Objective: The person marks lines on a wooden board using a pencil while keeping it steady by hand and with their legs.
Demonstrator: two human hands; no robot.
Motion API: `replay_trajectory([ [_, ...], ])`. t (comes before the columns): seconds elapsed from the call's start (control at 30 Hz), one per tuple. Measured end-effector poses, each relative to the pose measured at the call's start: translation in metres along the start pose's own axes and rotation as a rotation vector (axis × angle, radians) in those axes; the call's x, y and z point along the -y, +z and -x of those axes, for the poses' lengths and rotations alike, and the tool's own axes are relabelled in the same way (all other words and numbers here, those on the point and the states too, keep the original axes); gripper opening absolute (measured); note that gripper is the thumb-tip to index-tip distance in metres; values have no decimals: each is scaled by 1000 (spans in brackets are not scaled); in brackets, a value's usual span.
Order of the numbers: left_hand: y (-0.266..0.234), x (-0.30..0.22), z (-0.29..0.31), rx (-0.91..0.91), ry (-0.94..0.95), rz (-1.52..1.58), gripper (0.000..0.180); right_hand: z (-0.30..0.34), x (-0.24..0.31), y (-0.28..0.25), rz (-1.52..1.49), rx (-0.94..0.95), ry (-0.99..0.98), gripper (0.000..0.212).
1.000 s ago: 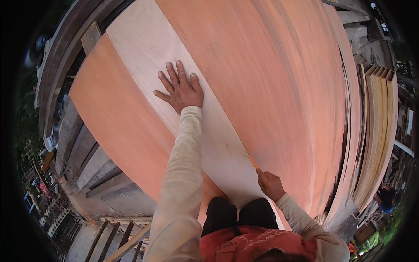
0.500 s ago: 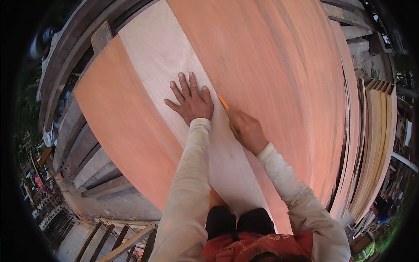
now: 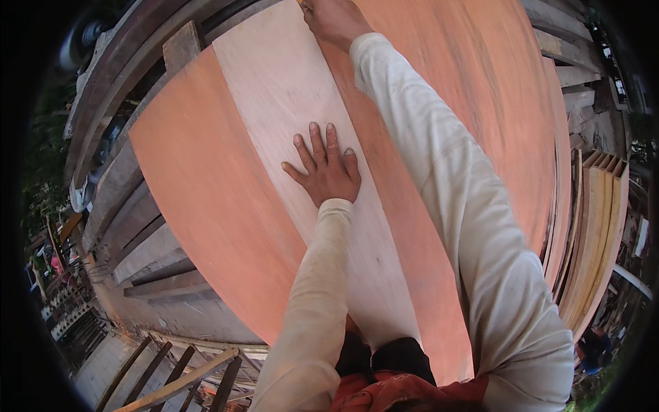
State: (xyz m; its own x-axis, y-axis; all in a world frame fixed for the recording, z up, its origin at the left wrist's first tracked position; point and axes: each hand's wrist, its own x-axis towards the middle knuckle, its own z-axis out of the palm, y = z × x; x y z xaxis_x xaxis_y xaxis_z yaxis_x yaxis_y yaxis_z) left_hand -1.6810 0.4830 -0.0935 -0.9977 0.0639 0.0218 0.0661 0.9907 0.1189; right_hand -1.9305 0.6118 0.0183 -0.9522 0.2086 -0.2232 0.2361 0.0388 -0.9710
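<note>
My left hand [image 3: 329, 170] lies flat on a pale, narrow strip of plywood [image 3: 271, 75], its fingers spread. The strip rests lengthwise on a large reddish plywood sheet [image 3: 192, 165], which shows on both sides of it. Far ahead, at the top of the view, my right hand [image 3: 336, 22] is closed on an orange pencil [image 3: 301, 3] at the strip's right edge. Only a bit of the pencil shows; the picture's upper edge cuts off the rest.
Dark timber beams [image 3: 113, 96] lie stacked to the left and far left. Yellowish boards [image 3: 594, 226] stand in a stack at the right. A slatted wooden frame [image 3: 178, 381] is at the lower left. A person in blue [image 3: 596, 349] shows small at the right rim.
My right hand has slid far forward along the strip's right edge with the pencil, from beside my left hand to the top of the view. My left hand stays flat on the strip.
</note>
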Motion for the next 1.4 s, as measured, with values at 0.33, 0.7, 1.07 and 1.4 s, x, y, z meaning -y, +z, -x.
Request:
replay_trajectory([
  [0.33,5,-18,-3,-73,12,91,60,451,-152,-132,764,216,-144,40],
  [0.7,11,-7,-9,-134,14,31,60,693,-196,-170,763,141,435,21],
  [1.07,8,-17,-6,-79,6,107,61,434,-189,-97,-650,-341,388,32],
  [1.4,9,-15,-6,-82,14,116,61,446,-230,-91,-1,-373,325,23],
])
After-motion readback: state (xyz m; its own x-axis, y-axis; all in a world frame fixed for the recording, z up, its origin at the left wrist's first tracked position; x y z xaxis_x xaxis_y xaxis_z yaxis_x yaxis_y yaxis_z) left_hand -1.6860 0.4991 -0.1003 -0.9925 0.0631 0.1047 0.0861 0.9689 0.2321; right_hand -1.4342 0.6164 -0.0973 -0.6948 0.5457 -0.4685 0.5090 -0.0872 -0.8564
